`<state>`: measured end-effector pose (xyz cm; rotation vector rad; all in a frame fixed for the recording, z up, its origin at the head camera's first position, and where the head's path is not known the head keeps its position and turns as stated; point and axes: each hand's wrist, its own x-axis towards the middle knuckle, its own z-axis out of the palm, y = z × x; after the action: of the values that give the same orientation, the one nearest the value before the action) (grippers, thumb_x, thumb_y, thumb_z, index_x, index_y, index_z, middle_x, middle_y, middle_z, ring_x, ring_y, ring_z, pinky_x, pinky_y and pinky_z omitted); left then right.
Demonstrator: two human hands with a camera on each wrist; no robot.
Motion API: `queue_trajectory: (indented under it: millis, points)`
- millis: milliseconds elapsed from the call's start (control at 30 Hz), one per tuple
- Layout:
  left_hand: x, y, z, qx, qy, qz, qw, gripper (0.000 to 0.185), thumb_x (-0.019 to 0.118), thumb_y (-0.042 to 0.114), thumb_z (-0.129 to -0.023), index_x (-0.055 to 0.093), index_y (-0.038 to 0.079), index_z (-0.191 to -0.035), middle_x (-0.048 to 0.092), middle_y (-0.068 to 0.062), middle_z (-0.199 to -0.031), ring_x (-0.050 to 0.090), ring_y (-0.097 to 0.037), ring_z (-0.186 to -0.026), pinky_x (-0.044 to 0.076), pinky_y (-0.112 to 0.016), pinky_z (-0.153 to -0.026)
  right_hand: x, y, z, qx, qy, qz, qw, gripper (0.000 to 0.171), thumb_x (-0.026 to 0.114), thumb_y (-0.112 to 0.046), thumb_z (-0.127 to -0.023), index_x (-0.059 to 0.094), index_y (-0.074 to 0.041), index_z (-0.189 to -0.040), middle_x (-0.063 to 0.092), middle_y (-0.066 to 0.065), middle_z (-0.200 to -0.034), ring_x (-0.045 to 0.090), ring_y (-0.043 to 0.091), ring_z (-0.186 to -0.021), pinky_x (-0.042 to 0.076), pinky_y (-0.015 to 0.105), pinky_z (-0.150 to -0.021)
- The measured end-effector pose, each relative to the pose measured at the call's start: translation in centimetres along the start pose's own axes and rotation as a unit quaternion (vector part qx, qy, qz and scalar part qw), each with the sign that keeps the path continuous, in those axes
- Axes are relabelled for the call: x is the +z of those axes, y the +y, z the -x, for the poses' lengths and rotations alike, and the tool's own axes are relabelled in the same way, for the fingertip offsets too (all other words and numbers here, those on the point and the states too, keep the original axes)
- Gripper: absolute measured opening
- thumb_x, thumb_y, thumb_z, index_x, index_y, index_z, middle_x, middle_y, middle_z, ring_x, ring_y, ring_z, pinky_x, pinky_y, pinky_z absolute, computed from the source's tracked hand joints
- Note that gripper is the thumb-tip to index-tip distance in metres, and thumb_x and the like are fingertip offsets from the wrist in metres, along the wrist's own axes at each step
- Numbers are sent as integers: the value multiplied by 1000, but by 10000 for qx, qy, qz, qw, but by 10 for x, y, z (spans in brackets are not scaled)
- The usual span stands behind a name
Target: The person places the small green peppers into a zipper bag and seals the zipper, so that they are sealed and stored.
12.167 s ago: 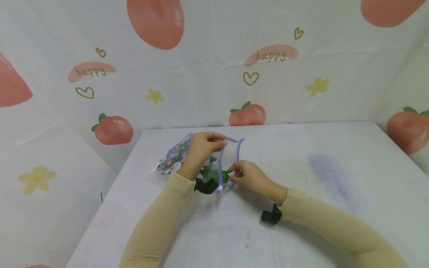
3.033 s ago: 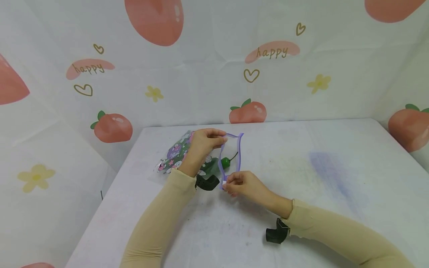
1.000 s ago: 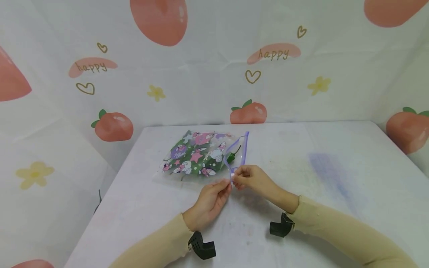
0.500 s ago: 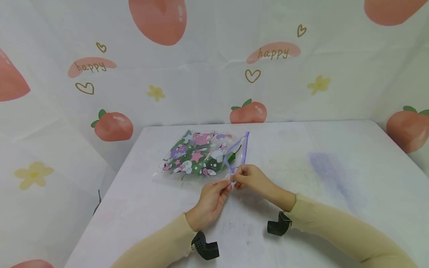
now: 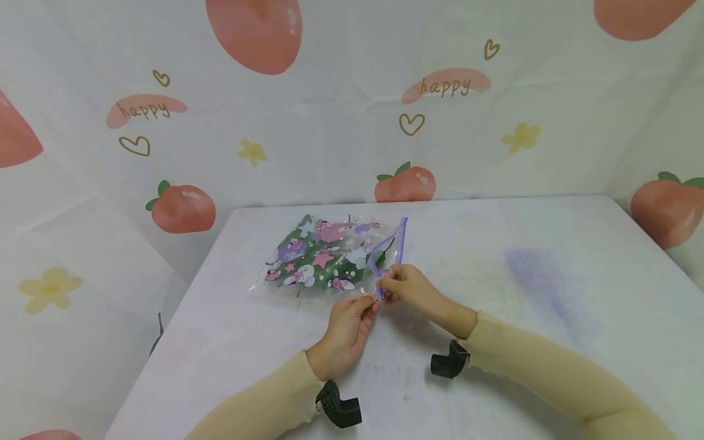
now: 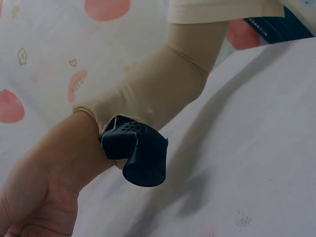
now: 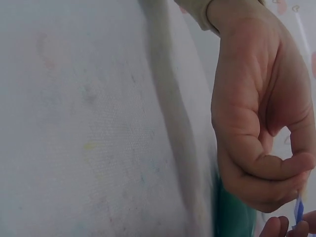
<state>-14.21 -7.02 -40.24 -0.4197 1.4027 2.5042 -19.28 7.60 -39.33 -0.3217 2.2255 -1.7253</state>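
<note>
Near bottom centre of the head view: two tan sleeves reach up the frame, each with a black wrist camera mount; the left one (image 5: 338,406) sits at the bottom edge, the right one (image 5: 449,360) a little higher and to the right.

Left hand (image 5: 348,327), centre frame, fingers curled, grip pinched on the near corner of the zip bag (image 5: 324,253). Right hand (image 5: 409,289) just right of it and touching it at the fingertips, grip pinched on the purple zip strip (image 5: 399,242) at that same corner. The right wrist view confirms it: thumb and forefinger closed on a thin purple-blue strip (image 7: 299,210) at lower right of that frame. The left wrist view shows only the right forearm and its mount; no fingers legible there.

The bag lies flat on the white worktop (image 5: 550,293), just above the hands, left of centre. Clear plastic, cartoon print, dark green showing through. Mouth along its right edge, partly gaping; a small green piece with a dark stem (image 5: 382,253) sits just inside.

Far: backdrop cloth (image 5: 330,122) with peaches, hearts, flowers, "happy" lettering.
</note>
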Motion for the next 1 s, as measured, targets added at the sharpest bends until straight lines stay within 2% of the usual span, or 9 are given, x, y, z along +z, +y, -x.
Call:
queue_trajectory:
  millis: [367, 700, 1000]
  points:
    - [0, 2, 2, -43, -85, -86, 9999, 16, 49, 0, -97, 58, 1, -84, 52, -6, -90, 55, -6, -76, 51, -13, -73, -3, 1, -6, -266, 91, -48, 9996, 14, 58, -7, -93, 58, 7, -88, 60, 2, -71, 60, 10, -66, 58, 30, -68]
    - [1, 1, 0, 0, 35, -130, 9999, 13, 50, -2, -96, 55, 1, -84, 53, -4, -86, 55, -5, -74, 51, -13, -73, -2, 0, -14, -194, 217, -220, 9993, 16, 60, -4, -94, 60, 12, -98, 66, 9, -79, 63, 8, -70, 59, 32, -71]
    - [1, 0, -1, 4, 16, -216, 9998, 12, 50, -1, -96, 53, 1, -85, 52, -4, -87, 55, -6, -74, 51, -13, -72, -5, -3, -17, -13, 285, -188, 9994, 20, 59, -5, -95, 59, 14, -101, 66, 10, -83, 64, 9, -71, 59, 35, -75]
